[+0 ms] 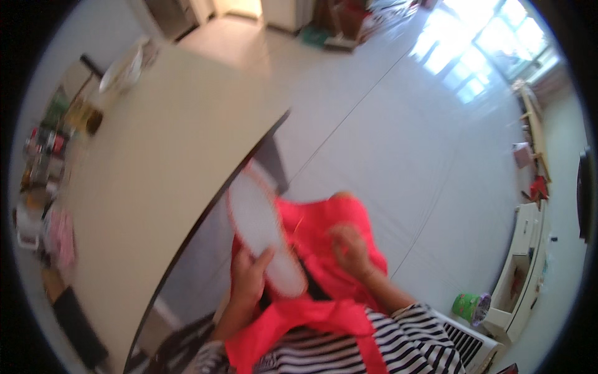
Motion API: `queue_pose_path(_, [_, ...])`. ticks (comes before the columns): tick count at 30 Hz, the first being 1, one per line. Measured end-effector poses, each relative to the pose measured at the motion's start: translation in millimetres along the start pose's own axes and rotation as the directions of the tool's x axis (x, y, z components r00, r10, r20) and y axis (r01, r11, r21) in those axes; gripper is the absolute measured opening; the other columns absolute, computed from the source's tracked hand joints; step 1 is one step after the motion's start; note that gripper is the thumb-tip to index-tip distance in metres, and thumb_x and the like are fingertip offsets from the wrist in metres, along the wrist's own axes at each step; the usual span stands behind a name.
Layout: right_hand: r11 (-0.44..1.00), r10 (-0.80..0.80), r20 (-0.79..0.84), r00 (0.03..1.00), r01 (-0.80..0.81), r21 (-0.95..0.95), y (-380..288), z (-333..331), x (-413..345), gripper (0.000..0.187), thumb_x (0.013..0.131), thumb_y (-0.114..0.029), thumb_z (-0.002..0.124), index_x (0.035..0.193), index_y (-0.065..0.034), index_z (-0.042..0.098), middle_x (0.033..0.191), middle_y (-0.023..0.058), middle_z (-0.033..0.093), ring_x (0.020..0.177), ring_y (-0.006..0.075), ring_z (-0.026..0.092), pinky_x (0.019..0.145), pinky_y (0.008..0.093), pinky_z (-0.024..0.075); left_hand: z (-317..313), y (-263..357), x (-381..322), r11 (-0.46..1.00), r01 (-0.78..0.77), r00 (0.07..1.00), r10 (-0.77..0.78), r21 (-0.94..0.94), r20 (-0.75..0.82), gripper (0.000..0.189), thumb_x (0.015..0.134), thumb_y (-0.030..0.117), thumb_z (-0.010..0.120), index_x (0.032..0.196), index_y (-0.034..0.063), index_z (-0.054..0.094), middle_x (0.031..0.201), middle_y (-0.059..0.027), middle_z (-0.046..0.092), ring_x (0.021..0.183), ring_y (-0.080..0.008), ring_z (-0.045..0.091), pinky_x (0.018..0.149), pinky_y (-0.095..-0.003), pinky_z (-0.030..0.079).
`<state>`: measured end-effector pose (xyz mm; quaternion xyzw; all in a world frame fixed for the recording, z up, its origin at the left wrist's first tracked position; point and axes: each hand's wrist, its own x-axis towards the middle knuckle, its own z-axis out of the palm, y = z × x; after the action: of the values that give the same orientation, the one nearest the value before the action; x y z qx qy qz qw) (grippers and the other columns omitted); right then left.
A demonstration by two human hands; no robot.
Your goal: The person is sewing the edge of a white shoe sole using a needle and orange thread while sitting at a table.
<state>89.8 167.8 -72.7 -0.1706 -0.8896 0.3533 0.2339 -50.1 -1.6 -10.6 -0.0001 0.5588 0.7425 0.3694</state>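
Note:
My left hand [250, 276] grips a white insole [261, 224] near its lower end, thumb lying on the top face. A reddish-orange border runs around the insole's edge. The far end of the insole reaches up beside the dark table edge. To its right, my right hand [348, 250] hovers over the red apron [322, 215] on my lap, fingers bent and blurred. Whether something small is between those fingers, I cannot tell. A thin orange thread [299, 224] shows faintly between the insole and the right hand.
A cream table [154, 140] with a dark edge stands at my left, with bottles [51, 140] and a pink cloth [60, 236] along its far side. A green bin [467, 306] and a white cabinet [518, 276] are at right. Pale tiled floor [397, 140] lies ahead.

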Motion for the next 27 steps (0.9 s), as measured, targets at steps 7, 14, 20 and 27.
queue_pose_path(7, [0.870, 0.109, 0.297, 0.949, -0.235, 0.434, -65.0, -22.8, 35.7, 0.075, 0.058, 0.010, 0.043, 0.129, -0.0071, 0.025, 0.133, 0.0162, 0.020, 0.126, 0.0299, 0.018, 0.097, 0.0363, 0.0282, 6.5, 14.0, -8.7, 0.987, 0.063, 0.983, -0.037, -0.146, 0.178, 0.021, 0.080, 0.002, 0.054, 0.101, 0.0002, 0.051, 0.096, -0.0056, 0.057, 0.084, -0.0108, 0.054, 0.076, -0.0250, 0.043])
queue_pose_path(14, [0.922, -0.090, 0.462, 0.882, -0.101, 0.373, -57.5, -4.5, 25.5, 0.026, 0.064, -0.009, 0.061, 0.089, -0.0043, 0.054, 0.127, 0.0164, 0.033, 0.124, 0.0293, 0.023, 0.102, 0.0436, 0.0149, 5.1, 11.8, -6.5, 0.984, 0.104, 0.979, -0.076, -0.144, 0.188, 0.023, 0.080, 0.002, 0.055, 0.102, 0.0002, 0.050, 0.097, -0.0053, 0.057, 0.085, -0.0107, 0.054, 0.077, -0.0247, 0.043])
queue_pose_path(20, [0.914, 0.137, 0.586, 0.799, -0.330, 0.237, -67.6, -49.3, 19.1, 0.012, 0.074, -0.012, 0.059, 0.079, -0.0019, 0.055, 0.076, 0.0066, 0.057, 0.074, 0.0187, 0.055, 0.084, 0.0344, 0.0381, -6.7, 4.0, -1.7, 0.997, -0.019, 0.992, 0.029, -0.080, 0.126, 0.024, 0.079, 0.002, 0.055, 0.102, 0.0021, 0.051, 0.098, -0.0042, 0.057, 0.087, -0.0104, 0.053, 0.079, -0.0253, 0.042])
queue_pose_path(27, [0.555, 0.387, 0.780, 0.492, -0.800, 0.229, -68.8, -99.3, -5.1, 0.017, 0.082, -0.016, 0.051, 0.080, 0.0007, 0.055, 0.067, 0.0091, 0.053, 0.063, 0.0179, 0.053, 0.060, 0.0293, 0.0430, -15.0, -9.4, 4.6, 0.982, -0.037, 0.990, 0.062, -0.187, 0.130, 0.024, 0.078, -0.001, 0.055, 0.101, 0.0040, 0.053, 0.099, -0.0016, 0.057, 0.089, -0.0105, 0.052, 0.082, -0.0256, 0.040])
